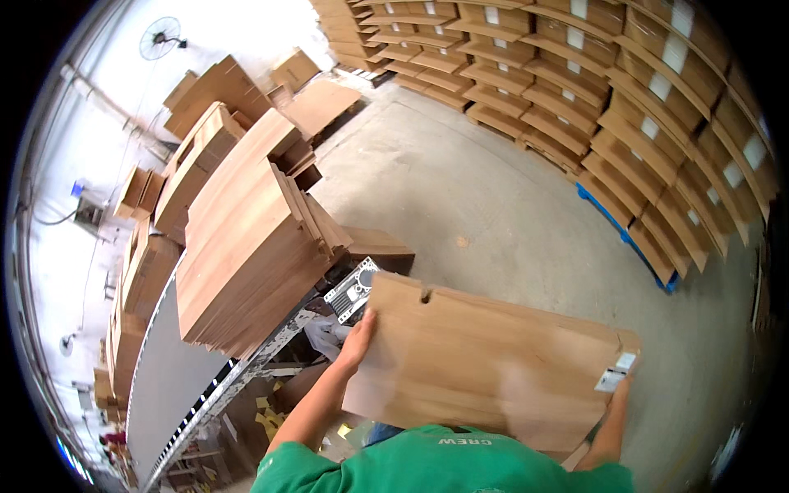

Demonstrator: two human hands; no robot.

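The left hand [359, 338] and right hand [621, 394] gripped a cardboard carton [485, 353], lower centre, seemingly not yet set down, with stacked cartons [618, 158] already upper right.

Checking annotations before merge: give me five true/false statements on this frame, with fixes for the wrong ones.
1. The left hand and right hand hold a cardboard carton toward opposite ends. True.
2. The carton's white labels are beside the left hand. False: they are beside the right hand.
3. A blue pallet shows at the foot of stacked cartons. True.
4. The wearer's shirt is red. False: the shirt is green.
5. A fan shows at upper left. True.
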